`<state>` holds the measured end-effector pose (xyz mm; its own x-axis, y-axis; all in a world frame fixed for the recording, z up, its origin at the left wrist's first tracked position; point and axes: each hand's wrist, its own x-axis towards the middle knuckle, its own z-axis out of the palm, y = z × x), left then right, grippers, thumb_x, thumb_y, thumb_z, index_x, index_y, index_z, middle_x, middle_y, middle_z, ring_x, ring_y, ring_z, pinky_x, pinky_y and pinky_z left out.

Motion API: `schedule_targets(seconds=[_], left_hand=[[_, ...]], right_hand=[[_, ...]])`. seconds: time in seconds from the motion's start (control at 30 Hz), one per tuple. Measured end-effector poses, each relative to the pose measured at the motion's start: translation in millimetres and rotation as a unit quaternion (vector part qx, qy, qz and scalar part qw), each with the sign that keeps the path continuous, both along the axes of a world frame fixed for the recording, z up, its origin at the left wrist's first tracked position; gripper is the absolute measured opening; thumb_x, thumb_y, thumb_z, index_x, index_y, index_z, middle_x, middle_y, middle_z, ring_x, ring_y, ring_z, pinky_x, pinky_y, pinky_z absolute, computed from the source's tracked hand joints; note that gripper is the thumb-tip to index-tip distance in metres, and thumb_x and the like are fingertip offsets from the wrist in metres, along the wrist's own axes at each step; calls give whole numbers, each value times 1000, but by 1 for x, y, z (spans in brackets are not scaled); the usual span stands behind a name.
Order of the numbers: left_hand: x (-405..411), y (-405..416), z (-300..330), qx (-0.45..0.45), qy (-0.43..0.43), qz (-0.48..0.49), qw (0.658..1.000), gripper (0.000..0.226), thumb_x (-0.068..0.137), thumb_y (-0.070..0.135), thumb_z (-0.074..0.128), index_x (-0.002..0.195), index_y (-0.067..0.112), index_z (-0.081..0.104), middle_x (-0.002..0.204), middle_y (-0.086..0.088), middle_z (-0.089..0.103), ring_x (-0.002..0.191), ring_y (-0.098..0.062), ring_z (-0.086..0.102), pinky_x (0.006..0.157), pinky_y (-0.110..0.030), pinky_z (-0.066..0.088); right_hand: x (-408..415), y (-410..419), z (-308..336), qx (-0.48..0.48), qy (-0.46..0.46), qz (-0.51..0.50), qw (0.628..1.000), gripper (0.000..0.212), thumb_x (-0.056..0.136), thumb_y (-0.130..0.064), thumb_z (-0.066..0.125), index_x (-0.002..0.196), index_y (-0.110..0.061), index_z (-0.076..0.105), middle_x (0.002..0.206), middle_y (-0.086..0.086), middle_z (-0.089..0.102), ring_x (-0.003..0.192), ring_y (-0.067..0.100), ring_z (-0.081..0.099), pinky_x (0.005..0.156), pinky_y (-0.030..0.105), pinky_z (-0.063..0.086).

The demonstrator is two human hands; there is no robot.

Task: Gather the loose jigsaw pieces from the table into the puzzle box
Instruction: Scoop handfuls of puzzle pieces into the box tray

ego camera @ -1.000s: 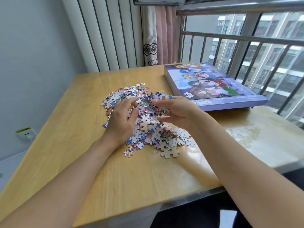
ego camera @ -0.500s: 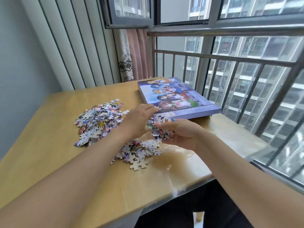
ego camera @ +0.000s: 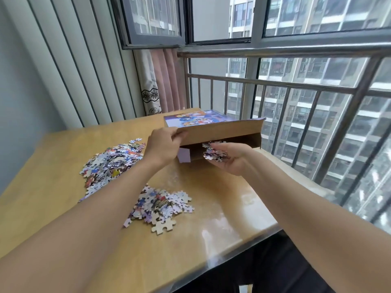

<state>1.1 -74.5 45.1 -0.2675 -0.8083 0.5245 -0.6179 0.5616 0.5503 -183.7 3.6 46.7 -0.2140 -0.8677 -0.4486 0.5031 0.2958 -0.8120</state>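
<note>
The purple puzzle box (ego camera: pixel 220 129) lies at the far right of the wooden table (ego camera: pixel 63 149), its near end flap lifted and the brown inside showing. My left hand (ego camera: pixel 163 146) pinches the lifted flap at its left corner. My right hand (ego camera: pixel 230 158), palm up, holds a handful of jigsaw pieces (ego camera: pixel 214 152) right at the box's open mouth. A large heap of loose pieces (ego camera: pixel 110 163) lies left of my left arm. A smaller heap (ego camera: pixel 160 205) lies near the table's front, between my arms.
A metal railing (ego camera: pixel 296 89) and windows stand right behind the box and along the table's right side. A pink curtain (ego camera: pixel 163 81) hangs at the back corner. The table's front edge (ego camera: pixel 232 259) runs under my right forearm.
My left hand left the pieces and lifted the box's end flap. My right hand rose off the table with a handful of pieces and moved to the box's opening. The camera tilted up.
</note>
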Motion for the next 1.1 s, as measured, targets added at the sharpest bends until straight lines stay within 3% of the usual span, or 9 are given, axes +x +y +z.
schedule_targets(seconds=[0.23, 0.37, 0.43, 0.57, 0.67, 0.77, 0.9, 1.03, 1.1], left_hand=[[4, 2, 15, -3, 29, -39, 999, 26, 98, 31, 61, 96, 10, 76, 65, 1, 61, 66, -18, 49, 65, -35, 43], [6, 5, 25, 9, 88, -62, 994, 19, 100, 23, 61, 97, 16, 78, 54, 23, 50, 58, -5, 46, 55, -15, 34], [9, 7, 29, 11, 92, -65, 994, 19, 100, 22, 61, 91, 16, 77, 54, 26, 49, 58, -2, 46, 53, -8, 31], [16, 10, 29, 14, 101, -63, 993, 20, 100, 23, 60, 82, 22, 69, 56, 21, 50, 57, -2, 44, 53, -13, 30], [19, 5, 28, 19, 109, -54, 992, 22, 100, 26, 60, 84, 19, 73, 56, 16, 50, 56, -6, 43, 53, -17, 32], [18, 2, 29, 11, 114, -51, 992, 35, 100, 25, 60, 65, 30, 60, 50, 16, 46, 54, -6, 39, 54, -22, 31], [17, 1, 36, 11, 152, -22, 988, 35, 100, 28, 59, 66, 27, 58, 53, 19, 58, 56, -4, 44, 56, -21, 37], [18, -7, 43, 16, 183, 31, 982, 28, 100, 39, 56, 77, 27, 65, 73, 6, 66, 70, -17, 53, 67, -36, 45], [15, -5, 44, 15, 190, 40, 981, 27, 100, 41, 55, 78, 28, 65, 73, 9, 65, 72, -18, 53, 68, -35, 44]], right_hand=[[13, -26, 18, -25, -14, -80, 996, 20, 98, 11, 46, 113, 3, 56, 99, 20, 63, 89, 31, 63, 86, 39, 55], [22, -33, 24, -54, -51, -121, 990, 43, 87, 17, 36, 116, -4, 59, 119, 17, 61, 100, 32, 59, 85, 36, 49], [24, -36, 25, -59, 23, -84, 994, 38, 84, 17, 37, 109, -3, 58, 125, 21, 59, 105, 38, 57, 78, 38, 51], [25, -43, 18, -20, 264, -50, 963, 29, 92, 7, 44, 119, 7, 53, 112, 22, 58, 103, 41, 57, 102, 48, 50], [25, -39, 10, 8, 454, -32, 891, 8, 98, -5, 48, 106, -6, 49, 93, 11, 52, 95, 29, 55, 87, 36, 50], [8, -40, 2, -48, 640, 24, 766, 16, 97, -9, 52, 108, -4, 63, 102, 11, 65, 98, 29, 62, 80, 34, 50], [2, -23, 11, -211, 722, 76, 654, 28, 104, -29, 50, 85, -22, 69, 87, -3, 68, 80, 17, 63, 70, 36, 49], [0, -15, 19, -233, 843, 132, 466, 35, 97, -38, 63, 128, -21, 68, 126, 1, 67, 110, 24, 63, 85, 44, 56], [-5, -18, 19, -263, 853, 95, 441, 35, 97, -18, 61, 131, -20, 66, 129, 3, 66, 113, 29, 63, 82, 46, 57]])
